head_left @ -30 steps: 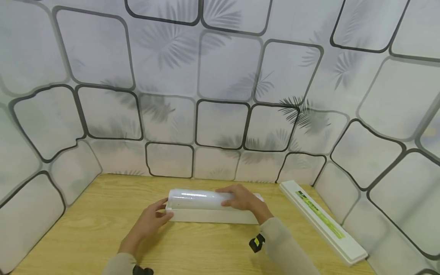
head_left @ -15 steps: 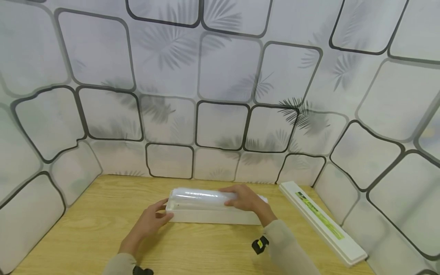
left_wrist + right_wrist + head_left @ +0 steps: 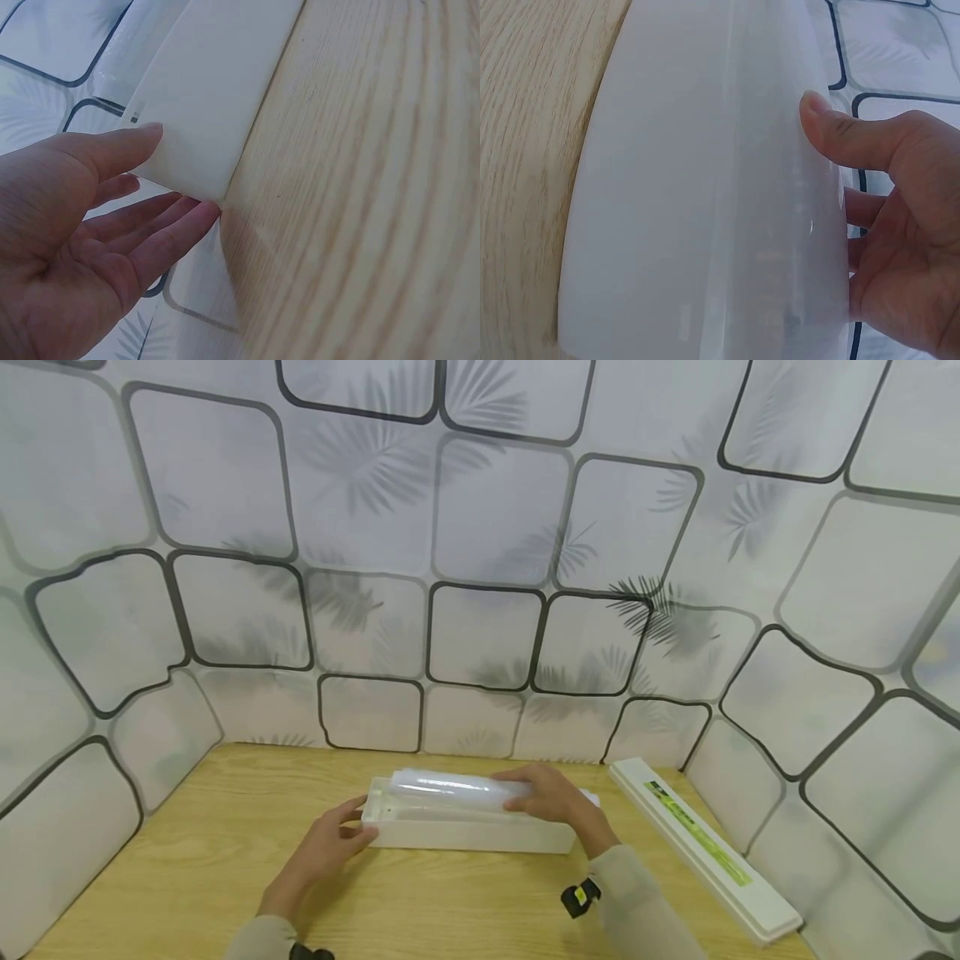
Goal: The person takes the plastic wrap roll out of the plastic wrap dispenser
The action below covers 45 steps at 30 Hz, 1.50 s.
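A roll of clear plastic wrap (image 3: 442,787) lies tilted over a long white open box (image 3: 465,837), its left end raised and its right end jutting past the box. My right hand (image 3: 551,797) grips the roll near its right part, thumb in front and fingers behind. The right wrist view shows that thumb on the shiny film (image 3: 772,195). At the box's left end, my left hand (image 3: 322,843) holds the corner. In the left wrist view its thumb lies on the white front wall (image 3: 217,82) and its fingertips touch the end. The roll hides part of the box's inside.
A long white lid (image 3: 705,852) with a green label lies slanted on the right of the wooden table (image 3: 420,902). Patterned cloth walls (image 3: 487,635) enclose the table at the back and sides.
My right hand has moved the roll rightward, and its left end has come away from the box's left end, baring the inside there. The left hand has stayed in place.
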Each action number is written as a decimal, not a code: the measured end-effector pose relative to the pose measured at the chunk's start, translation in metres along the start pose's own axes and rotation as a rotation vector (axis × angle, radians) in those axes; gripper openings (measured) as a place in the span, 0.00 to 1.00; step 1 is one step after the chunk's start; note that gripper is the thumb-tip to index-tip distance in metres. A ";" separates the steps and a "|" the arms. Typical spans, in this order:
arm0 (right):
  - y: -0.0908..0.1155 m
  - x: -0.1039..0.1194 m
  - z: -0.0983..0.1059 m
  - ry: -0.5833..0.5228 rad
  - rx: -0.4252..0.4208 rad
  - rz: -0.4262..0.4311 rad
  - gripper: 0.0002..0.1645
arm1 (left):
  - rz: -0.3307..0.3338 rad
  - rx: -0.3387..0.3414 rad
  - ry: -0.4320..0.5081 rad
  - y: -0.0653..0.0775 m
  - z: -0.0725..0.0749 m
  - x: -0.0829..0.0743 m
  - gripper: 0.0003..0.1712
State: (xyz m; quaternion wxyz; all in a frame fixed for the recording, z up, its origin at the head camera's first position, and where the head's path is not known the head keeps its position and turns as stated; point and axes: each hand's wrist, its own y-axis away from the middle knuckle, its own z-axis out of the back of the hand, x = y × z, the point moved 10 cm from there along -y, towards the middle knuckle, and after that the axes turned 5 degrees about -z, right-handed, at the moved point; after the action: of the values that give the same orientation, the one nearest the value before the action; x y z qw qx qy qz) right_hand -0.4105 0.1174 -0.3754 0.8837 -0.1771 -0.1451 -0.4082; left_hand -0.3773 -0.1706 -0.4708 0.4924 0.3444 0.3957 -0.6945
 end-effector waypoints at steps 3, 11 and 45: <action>0.003 -0.003 0.003 -0.004 0.003 -0.009 0.28 | -0.004 0.001 -0.001 0.000 0.000 0.000 0.37; 0.013 -0.008 0.010 0.029 0.014 -0.031 0.26 | 0.007 -0.001 -0.009 -0.001 -0.001 0.004 0.37; 0.062 -0.056 0.059 0.003 -0.105 -0.159 0.26 | 0.010 -0.006 -0.029 -0.003 -0.001 0.003 0.36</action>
State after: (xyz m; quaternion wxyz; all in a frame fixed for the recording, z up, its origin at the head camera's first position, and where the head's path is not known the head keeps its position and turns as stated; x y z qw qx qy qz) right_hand -0.4039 0.2177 -0.3574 0.8384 -0.2103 -0.1358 -0.4842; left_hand -0.3806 -0.1706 -0.4733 0.5025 0.3347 0.3887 -0.6959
